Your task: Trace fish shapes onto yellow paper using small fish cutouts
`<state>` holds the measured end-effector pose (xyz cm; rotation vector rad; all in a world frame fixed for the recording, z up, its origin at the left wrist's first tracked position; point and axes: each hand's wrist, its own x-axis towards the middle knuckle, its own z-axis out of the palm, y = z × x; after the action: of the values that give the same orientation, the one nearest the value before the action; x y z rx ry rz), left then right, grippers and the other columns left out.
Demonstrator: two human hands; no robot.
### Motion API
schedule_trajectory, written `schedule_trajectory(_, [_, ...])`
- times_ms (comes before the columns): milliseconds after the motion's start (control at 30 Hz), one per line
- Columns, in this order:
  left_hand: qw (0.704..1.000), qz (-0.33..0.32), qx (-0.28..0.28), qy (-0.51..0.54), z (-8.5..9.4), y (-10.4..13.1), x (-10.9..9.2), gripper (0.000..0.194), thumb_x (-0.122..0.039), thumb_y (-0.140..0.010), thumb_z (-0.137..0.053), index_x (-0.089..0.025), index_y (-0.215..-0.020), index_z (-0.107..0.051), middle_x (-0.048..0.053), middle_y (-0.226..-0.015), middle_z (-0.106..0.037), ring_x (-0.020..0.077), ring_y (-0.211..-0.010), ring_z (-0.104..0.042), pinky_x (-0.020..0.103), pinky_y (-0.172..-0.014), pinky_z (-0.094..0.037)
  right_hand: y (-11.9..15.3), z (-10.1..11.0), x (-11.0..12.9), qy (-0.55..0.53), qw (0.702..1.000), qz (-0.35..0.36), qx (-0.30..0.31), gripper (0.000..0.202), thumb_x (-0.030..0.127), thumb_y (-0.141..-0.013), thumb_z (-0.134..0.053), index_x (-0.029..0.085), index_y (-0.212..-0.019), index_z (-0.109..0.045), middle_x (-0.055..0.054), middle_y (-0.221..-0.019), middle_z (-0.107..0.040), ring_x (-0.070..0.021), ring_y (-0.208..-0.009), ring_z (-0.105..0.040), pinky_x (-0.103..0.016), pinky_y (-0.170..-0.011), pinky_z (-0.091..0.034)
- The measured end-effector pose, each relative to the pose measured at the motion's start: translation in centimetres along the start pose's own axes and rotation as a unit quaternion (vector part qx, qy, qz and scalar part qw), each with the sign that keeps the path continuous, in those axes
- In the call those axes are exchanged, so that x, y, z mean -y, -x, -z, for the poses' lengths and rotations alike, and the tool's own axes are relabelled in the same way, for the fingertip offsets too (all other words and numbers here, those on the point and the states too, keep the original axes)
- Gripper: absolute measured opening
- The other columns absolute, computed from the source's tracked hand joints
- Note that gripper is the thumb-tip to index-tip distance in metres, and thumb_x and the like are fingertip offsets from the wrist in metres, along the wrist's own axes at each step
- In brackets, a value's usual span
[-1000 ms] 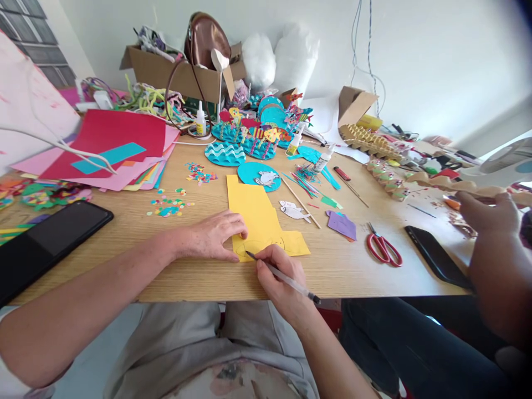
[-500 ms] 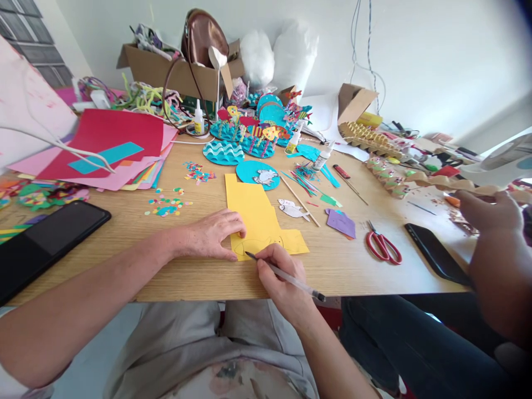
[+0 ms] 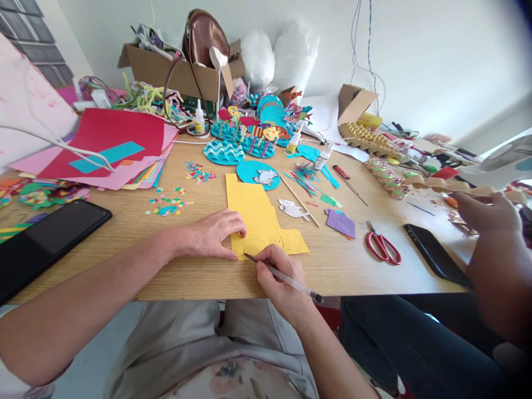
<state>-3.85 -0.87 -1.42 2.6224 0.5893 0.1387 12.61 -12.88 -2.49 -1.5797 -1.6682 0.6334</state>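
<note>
A yellow sheet of paper [image 3: 251,202] lies near the table's front edge, with thin pencil-like outlines along its lower part. My left hand [image 3: 211,235] rests on its lower left side, fingers apart and bent, holding nothing. In my right hand [image 3: 282,277] is a clear pen with a black end [image 3: 293,283], its tip touching the paper near the bottom edge. Just right of the sheet are white fish cutouts [image 3: 293,209] and a thin wooden stick [image 3: 300,199]. Behind it lies a blue disc [image 3: 249,170] with a white cutout on top.
Red-handled scissors [image 3: 383,246] and a dark phone [image 3: 434,255] lie right; another person's hand [image 3: 490,216] is beyond. A black phone [image 3: 54,244] and coloured papers [image 3: 124,130] are left. Glue bottles [image 3: 199,119] and blue fish crafts [image 3: 257,145] stand behind.
The pen's rear end has shifted slightly left, and its tip has moved a little. My left hand has stayed in place on the paper.
</note>
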Motion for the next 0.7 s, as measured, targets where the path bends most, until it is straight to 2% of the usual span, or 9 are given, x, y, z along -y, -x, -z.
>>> schedule_trajectory(100, [1.000, -0.005, -0.002, -0.002, -0.06, 0.03, 0.01, 0.034, -0.029, -0.067, -0.073, -0.017, -0.094, -0.054, 0.005, -0.101, -0.053, 0.0211, -0.099, -0.047, 0.031, -0.088, -0.036, -0.01, -0.05, -0.05, 0.005, 1.000, 0.003, -0.003, 0.009, 0.014, -0.072, -0.045, 0.019, -0.068, -0.051, 0.006, -0.048, -0.046, -0.0090, -0.044, -0.044, -0.020, -0.045, -0.031])
schedule_trajectory(400, [1.000, -0.013, -0.012, -0.011, -0.27, -0.07, 0.19, 0.034, -0.032, -0.068, -0.072, -0.018, -0.094, -0.054, 0.004, -0.101, -0.053, 0.0213, -0.098, -0.047, 0.031, -0.088, -0.037, -0.28, -0.54, -0.35, 0.018, 1.000, -0.008, -0.005, 0.008, 0.017, -0.077, -0.047, 0.020, -0.079, -0.055, 0.001, -0.066, -0.064, -0.0116, -0.057, -0.057, -0.020, -0.054, -0.040])
schedule_trajectory(700, [1.000, -0.014, -0.018, -0.002, -0.28, -0.01, 0.23, 0.033, -0.031, -0.068, -0.071, -0.018, -0.092, -0.054, 0.004, -0.100, -0.053, 0.0215, -0.097, -0.047, 0.032, -0.086, -0.038, -0.51, -0.75, -0.09, 0.018, 1.000, -0.004, -0.008, 0.010, 0.018, -0.079, -0.047, 0.020, -0.082, -0.056, 0.000, -0.070, -0.067, -0.0122, -0.059, -0.059, -0.021, -0.054, -0.041])
